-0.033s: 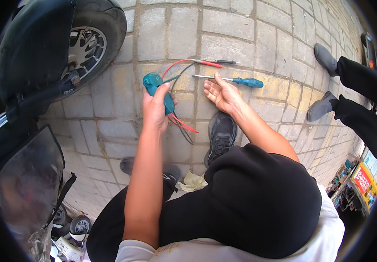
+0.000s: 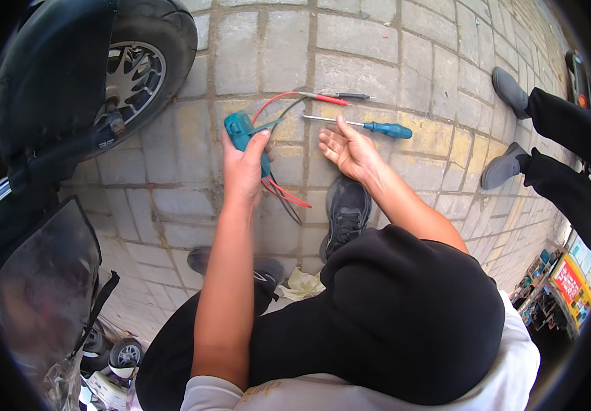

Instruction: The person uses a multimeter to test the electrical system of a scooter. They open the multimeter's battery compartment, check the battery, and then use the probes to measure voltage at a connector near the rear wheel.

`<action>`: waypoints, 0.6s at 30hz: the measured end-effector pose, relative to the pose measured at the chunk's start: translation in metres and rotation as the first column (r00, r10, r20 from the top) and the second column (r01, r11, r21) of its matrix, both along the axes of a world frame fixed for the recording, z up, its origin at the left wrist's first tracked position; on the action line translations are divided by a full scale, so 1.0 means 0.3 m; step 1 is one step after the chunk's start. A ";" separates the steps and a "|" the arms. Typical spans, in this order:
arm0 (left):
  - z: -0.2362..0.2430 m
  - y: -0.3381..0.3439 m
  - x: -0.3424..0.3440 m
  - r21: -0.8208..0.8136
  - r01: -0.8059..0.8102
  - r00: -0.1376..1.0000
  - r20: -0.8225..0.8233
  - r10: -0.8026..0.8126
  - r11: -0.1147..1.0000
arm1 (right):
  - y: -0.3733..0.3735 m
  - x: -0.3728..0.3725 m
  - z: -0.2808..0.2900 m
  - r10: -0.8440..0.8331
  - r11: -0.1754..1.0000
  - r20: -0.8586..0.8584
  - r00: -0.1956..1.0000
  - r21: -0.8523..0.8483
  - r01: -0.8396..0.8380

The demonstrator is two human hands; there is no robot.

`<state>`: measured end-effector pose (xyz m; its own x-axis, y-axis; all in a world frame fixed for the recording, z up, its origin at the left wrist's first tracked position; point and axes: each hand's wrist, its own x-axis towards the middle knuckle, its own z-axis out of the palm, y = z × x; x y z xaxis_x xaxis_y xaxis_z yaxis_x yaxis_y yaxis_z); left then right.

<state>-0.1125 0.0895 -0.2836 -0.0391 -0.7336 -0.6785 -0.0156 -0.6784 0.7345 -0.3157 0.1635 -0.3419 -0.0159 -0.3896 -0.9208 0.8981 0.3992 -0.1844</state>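
At eleven o'clock from the middle of the view, the left hand (image 2: 244, 168) has its fingers wrapped round a teal handheld test meter (image 2: 239, 126). Red leads (image 2: 290, 196) and a black lead (image 2: 287, 207) trail toward four o'clock from that hand. A red probe (image 2: 329, 100) and a black probe (image 2: 354, 96) lie on the paving (image 2: 357, 38), at two o'clock from the meter.

The right hand (image 2: 351, 149) is turned palm inward, its fingers loosely curled and the thumb apart from them. The thumb tip overlaps the shaft of a teal-handled screwdriver (image 2: 388, 129); whether it touches is hard to tell from above. The handle points toward three o'clock.

Near ten o'clock stands a spoked wheel (image 2: 134, 72) with a black tyre. Another person's grey shoes (image 2: 511, 92) are at two o'clock. Pale characters fill a red sign (image 2: 569, 279) near four o'clock; yellowish lettering marks the wearer's white shirt (image 2: 309, 392) at six.
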 end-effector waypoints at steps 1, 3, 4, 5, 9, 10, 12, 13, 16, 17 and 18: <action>0.001 0.003 0.001 -0.060 0.091 0.992 0.091 -0.085 0.994 | 0.017 0.006 0.017 -0.011 1.000 0.010 1.000 0.012 0.011; 0.003 0.005 0.022 -0.201 0.146 0.959 0.270 -0.088 0.969 | 0.044 0.022 0.058 0.091 0.994 0.040 0.995 -0.057 -0.088; -0.002 -0.006 0.030 -0.268 0.189 0.934 0.347 -0.088 0.945 | 0.043 0.031 0.077 0.133 0.986 0.030 0.991 -0.107 -0.129; -0.004 -0.010 0.043 -0.349 0.227 0.908 0.413 -0.068 0.909 | 0.043 0.042 0.101 0.209 0.962 -0.046 0.977 -0.168 -0.214; -0.014 -0.028 0.068 -0.070 -0.041 0.999 0.025 0.043 0.997 | -0.014 0.119 0.186 0.435 0.746 -0.611 0.661 -0.167 -0.645; -0.013 -0.025 0.067 -0.044 -0.108 0.992 -0.063 0.106 0.993 | -0.027 0.134 0.208 0.374 0.648 -0.812 0.448 -0.117 -0.753; -0.006 -0.014 0.068 0.087 -0.181 0.929 -0.312 0.199 0.980 | -0.055 0.157 0.237 0.247 0.581 -0.873 0.420 -0.214 -0.786; -0.003 -0.008 0.070 0.166 -0.212 0.870 -0.418 0.263 0.963 | -0.065 0.164 0.245 0.135 0.509 -0.901 0.413 -0.294 -0.809; 0.000 0.015 0.071 0.205 -0.213 0.778 -0.556 0.293 0.955 | -0.086 0.171 0.241 0.192 0.446 -0.958 0.214 -0.110 -0.888; -0.004 0.019 0.071 0.212 -0.216 0.748 -0.591 0.301 0.953 | -0.089 0.172 0.232 0.254 0.427 -0.961 0.113 0.006 -0.904; -0.008 0.023 0.071 0.221 -0.208 0.744 -0.596 0.301 0.953 | -0.089 0.175 0.223 0.082 0.369 -0.994 0.074 -0.038 -0.929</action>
<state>-0.0912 0.0964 -0.2861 -0.3072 -0.6830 -0.6627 0.5956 -0.6811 0.4259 -0.2633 0.1368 -0.2750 0.0256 -0.9976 -0.0648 -0.3718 0.0506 -0.9269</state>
